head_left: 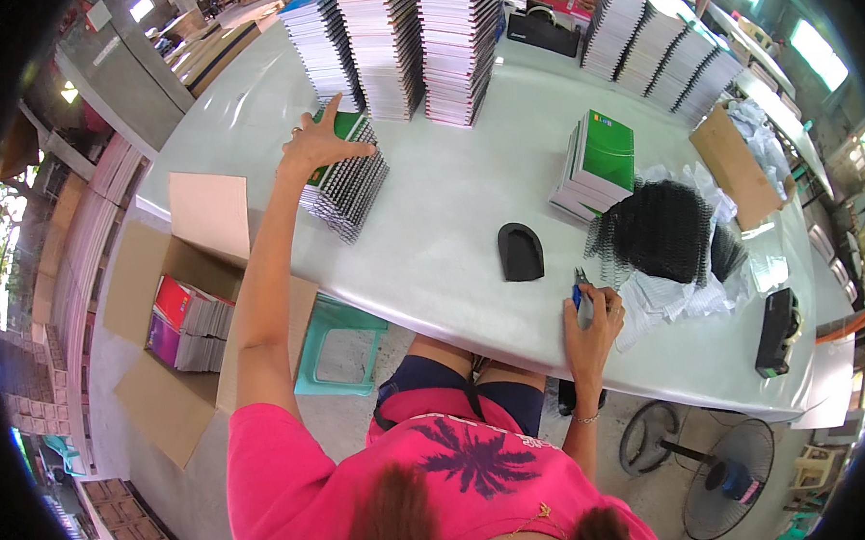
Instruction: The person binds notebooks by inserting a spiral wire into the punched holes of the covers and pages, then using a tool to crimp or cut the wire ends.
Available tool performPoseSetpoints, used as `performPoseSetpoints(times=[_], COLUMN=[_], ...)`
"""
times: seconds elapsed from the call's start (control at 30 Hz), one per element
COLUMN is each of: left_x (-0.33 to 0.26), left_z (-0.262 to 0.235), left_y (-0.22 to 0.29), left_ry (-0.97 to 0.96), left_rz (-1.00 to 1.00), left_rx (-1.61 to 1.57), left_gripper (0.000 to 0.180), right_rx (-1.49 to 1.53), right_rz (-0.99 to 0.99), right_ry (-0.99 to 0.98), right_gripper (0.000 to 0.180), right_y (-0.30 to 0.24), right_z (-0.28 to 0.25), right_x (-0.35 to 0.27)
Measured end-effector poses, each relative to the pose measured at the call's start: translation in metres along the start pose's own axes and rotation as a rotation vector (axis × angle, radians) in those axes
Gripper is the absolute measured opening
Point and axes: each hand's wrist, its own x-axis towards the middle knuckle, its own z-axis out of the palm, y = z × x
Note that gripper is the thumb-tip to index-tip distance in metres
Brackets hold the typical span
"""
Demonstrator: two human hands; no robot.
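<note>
My left hand (319, 145) reaches out over a stack of green spiral-bound notebooks (350, 196), its fingers spread across the top one. Black coil bindings show along the stack's near side. In my right hand (592, 323), close to the table's front edge, is a small pair of pliers with blue handles (578, 294), jaws pointing away from me. Beyond that hand lies a black arch-shaped pad or tray (521, 253). A heap of black spiral coils (664, 229) rests on crumpled plastic and paper to its right, and green-covered books (603, 161) are stacked behind.
Tall notebook stacks (460, 66) stand at the far side, with more spiral-bound stacks (635, 49) at far right. Tape dispensers sit at the back (542, 30) and right edge (777, 332). An open carton (172, 378) with notebooks, a green stool (334, 347) and a fan (726, 479) surround the table.
</note>
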Motion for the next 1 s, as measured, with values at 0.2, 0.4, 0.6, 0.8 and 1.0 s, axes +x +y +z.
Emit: performPoseSetpoints(times=[0.2,0.4,0.6,0.8,1.0], left_x=[-0.001,0.001,-0.018,-0.057,-0.103], left_z=[-0.004,-0.005,0.006,0.029,0.069], left_y=[-0.005,0.001,0.015,0.063,0.112], left_ry=[-0.013,-0.02,0.162,0.333,0.328], left_rz=[0.004,-0.004,0.093,0.387,0.711], left_rx=[-0.021,0.008,0.095,-0.023,-0.211], left_gripper=[0.116,0.119,0.122,0.095,0.083], right_rx=[0.015,0.02,0.025,0.052,0.042], right_rz=[0.0,-0.008,-0.028,-0.109,-0.215], right_ry=[0.002,0.007,-0.01,0.003,0.224], right_gripper=[0.036,0.035,0.035,0.028,0.02], right_y=[0.002,0.004,0.001,0.009,0.013], right_z=[0.002,0.0,0.003,0.006,-0.027], right_x=[-0.001,0.001,0.004,-0.005,0.024])
